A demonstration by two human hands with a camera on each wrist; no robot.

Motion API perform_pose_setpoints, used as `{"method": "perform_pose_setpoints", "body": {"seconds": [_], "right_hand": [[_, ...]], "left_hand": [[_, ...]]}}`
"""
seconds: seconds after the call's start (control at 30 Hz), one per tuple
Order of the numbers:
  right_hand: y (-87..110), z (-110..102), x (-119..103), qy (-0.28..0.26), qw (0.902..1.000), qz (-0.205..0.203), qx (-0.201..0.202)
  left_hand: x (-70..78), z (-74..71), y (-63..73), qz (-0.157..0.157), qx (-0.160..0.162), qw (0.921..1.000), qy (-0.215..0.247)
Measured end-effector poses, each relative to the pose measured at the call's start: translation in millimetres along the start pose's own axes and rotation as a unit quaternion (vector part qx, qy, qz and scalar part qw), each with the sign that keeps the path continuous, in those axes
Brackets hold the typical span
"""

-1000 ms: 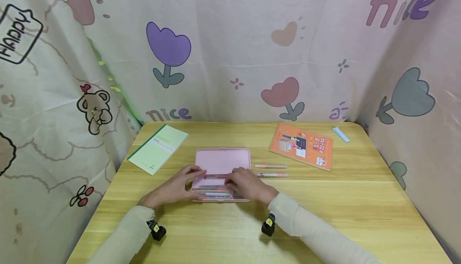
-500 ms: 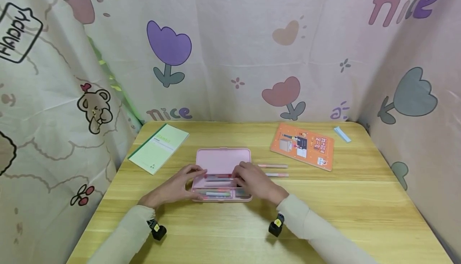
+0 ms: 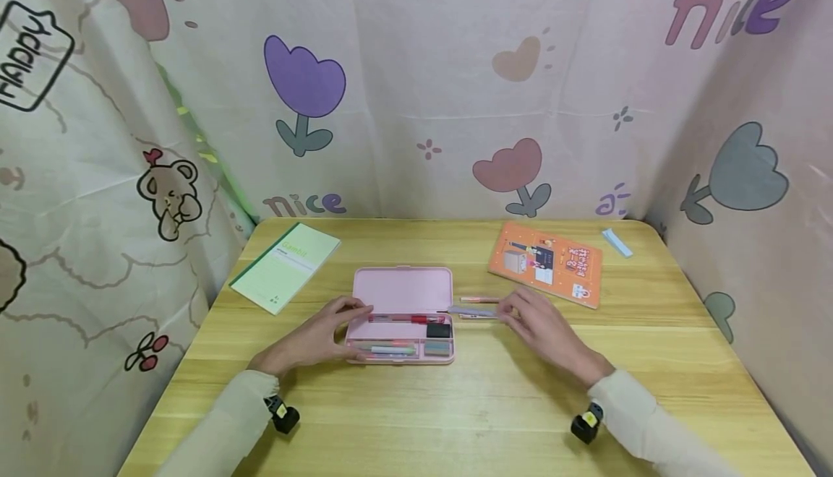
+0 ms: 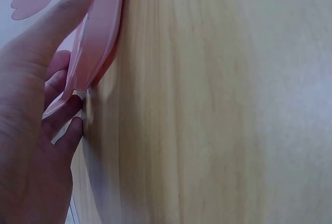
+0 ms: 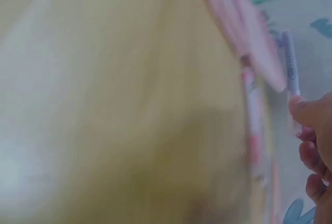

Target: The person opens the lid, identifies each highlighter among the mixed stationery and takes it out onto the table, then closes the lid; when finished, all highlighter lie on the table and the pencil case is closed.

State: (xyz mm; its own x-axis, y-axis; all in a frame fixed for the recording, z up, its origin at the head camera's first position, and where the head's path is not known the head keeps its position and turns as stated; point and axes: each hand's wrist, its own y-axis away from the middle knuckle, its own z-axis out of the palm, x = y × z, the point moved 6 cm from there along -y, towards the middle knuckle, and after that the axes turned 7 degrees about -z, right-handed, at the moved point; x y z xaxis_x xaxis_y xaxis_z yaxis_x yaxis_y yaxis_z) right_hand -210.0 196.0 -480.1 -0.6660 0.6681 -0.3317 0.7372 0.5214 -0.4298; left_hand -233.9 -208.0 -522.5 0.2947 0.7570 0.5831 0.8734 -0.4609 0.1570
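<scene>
An open pink pencil case (image 3: 401, 290) lies on the table with its lid tilted back. My left hand (image 3: 319, 336) grips its left end, thumb along the front side and fingers behind, as the left wrist view also shows. Inside are a red pen (image 3: 426, 319), a black block (image 3: 438, 330) and several pens (image 3: 392, 350) in the front compartment. To the right of the case, my right hand (image 3: 547, 329) pinches a pale purple pen (image 5: 291, 68) by one end, above the table. Beneath it, a pen with a pink end (image 5: 253, 125) lies on the table.
Another slim pen (image 3: 478, 299) lies right of the case. A green notebook (image 3: 286, 267) is at the back left. An orange book (image 3: 547, 264) and a small light-blue strip (image 3: 617, 243) lie at the back right. Printed curtains (image 3: 416, 101) hang behind the table (image 3: 416, 419).
My right hand has come out of the pencil case and moved right, carrying the purple pen. The black block and red pen in the case are now uncovered. My left hand stays put.
</scene>
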Motion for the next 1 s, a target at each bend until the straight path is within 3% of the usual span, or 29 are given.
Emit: {"method": "perform_pose_setpoints", "body": {"seconds": [0.13, 0.3, 1.0], "right_hand": [[21.3, 1.8, 9.1, 0.004, 0.9997, 0.015, -0.017], [32.2, 8.5, 13.6, 0.006, 0.9981, 0.04, -0.047], [34.7, 14.0, 16.2, 0.022, 0.9986, 0.027, -0.041]], "left_hand": [[0.9, -1.8, 0.7, 0.0, 0.001, 1.0, 0.0], [1.3, -2.4, 1.3, -0.002, 0.0, 1.0, -0.002], [1.9, -0.6, 1.4, -0.015, -0.009, 0.9998, 0.001]]}}
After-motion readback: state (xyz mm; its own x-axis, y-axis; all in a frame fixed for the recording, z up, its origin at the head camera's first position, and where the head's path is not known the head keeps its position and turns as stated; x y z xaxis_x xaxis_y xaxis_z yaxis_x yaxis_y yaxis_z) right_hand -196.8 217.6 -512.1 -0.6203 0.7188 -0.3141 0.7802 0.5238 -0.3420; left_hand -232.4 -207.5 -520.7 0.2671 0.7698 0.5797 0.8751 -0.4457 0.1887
